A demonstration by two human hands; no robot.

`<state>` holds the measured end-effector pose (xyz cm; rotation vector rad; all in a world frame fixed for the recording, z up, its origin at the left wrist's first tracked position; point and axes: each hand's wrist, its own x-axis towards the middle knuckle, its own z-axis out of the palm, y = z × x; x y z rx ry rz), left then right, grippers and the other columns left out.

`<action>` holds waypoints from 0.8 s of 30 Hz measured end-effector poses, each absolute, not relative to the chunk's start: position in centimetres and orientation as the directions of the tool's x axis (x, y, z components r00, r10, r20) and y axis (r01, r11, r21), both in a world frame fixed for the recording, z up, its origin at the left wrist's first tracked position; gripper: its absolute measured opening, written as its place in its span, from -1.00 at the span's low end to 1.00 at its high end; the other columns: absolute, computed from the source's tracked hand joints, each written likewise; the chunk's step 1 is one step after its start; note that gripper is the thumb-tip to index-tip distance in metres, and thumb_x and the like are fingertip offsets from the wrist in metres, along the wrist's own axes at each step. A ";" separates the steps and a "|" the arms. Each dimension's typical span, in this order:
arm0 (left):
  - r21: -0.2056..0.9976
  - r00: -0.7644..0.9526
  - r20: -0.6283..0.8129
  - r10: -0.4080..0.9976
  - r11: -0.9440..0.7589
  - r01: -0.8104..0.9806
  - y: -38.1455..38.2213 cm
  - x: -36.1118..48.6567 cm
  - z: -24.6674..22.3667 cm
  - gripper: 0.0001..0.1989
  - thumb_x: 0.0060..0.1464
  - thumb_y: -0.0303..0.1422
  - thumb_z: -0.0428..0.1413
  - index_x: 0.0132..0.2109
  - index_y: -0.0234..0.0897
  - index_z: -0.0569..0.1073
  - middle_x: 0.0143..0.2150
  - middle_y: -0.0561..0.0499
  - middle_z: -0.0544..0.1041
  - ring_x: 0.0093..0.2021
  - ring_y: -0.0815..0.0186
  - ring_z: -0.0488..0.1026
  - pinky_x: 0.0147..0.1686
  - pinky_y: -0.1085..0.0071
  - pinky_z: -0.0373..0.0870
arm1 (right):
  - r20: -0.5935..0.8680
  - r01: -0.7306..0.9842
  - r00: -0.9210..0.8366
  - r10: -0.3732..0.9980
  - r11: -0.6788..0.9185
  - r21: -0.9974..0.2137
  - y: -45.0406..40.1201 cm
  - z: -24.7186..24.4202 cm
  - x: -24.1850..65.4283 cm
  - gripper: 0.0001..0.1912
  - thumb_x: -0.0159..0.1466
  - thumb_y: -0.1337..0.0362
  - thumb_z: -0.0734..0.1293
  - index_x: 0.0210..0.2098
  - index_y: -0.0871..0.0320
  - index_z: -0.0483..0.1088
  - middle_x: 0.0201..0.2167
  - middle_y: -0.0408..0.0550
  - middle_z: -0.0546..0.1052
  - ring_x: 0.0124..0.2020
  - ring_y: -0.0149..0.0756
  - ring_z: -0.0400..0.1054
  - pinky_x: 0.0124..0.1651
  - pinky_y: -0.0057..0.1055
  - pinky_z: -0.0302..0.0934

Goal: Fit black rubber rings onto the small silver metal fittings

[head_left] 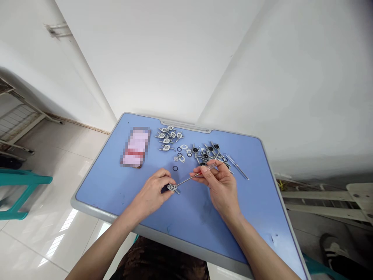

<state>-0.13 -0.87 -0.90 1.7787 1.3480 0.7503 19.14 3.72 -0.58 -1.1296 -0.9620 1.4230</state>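
My left hand [155, 190] is closed around a small metal valve fitting [171, 187], holding it just over the front part of the blue table [128, 194]. In my right hand [220, 182] is a screwdriver [189, 179] with a clear handle, gripped between thumb and fingers. Its thin shaft slants down to the left, and the tip meets the fitting's flange. Beyond my hands lie a black rubber ring [175, 168] and several loose flange plates [182, 158]. Past my right fingers is a pile of metal fittings with black centres [210, 148], partly hidden.
More metal fittings [166, 140] are grouped at the back of the table. A second screwdriver [237, 167] lies to the right. On the left rests a flat pinkish object [135, 147], blurred out. Green stools [23, 179] and a metal rack [20, 112] stand left; a wall rises behind.
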 end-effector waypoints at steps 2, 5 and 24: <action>0.844 0.265 0.011 0.964 -0.151 0.515 -0.9 -0.1 -0.9 -0.84 0.07 -0.54 0.10 -0.23 -0.24 0.51 -0.17 0.00 0.39 -0.21 0.35 0.40 -0.19 0.44 0.35 | -0.137 -0.225 -0.028 0.990 -0.140 -0.964 3.7 -0.6 19.1 -0.63 0.08 0.12 0.48 -0.27 0.08 0.26 -0.48 -0.20 0.57 -0.42 -0.26 0.54 -0.32 -0.32 0.48; 0.843 0.258 0.013 0.966 -0.150 0.517 -0.8 -0.1 -0.8 -0.84 0.07 -0.53 0.09 -0.23 -0.23 0.51 -0.18 0.00 0.39 -0.23 0.35 0.40 -0.21 0.44 0.36 | -0.135 -0.203 -0.032 0.990 -0.139 -0.969 3.6 -0.4 19.1 -0.63 0.09 0.11 0.47 -0.27 0.07 0.25 -0.48 -0.20 0.56 -0.41 -0.26 0.54 -0.31 -0.30 0.48; 0.827 0.258 0.011 0.966 -0.154 0.541 -0.9 -0.1 -0.6 -0.85 0.08 -0.50 0.10 -0.22 -0.23 0.53 -0.16 0.00 0.40 -0.20 0.32 0.42 -0.17 0.40 0.38 | 0.354 0.148 -0.317 0.880 0.414 -0.898 1.7 1.6 19.0 -0.78 0.30 0.36 0.26 -0.07 0.01 0.27 -0.31 -0.13 0.56 -0.31 -0.31 0.52 -0.24 -0.27 0.46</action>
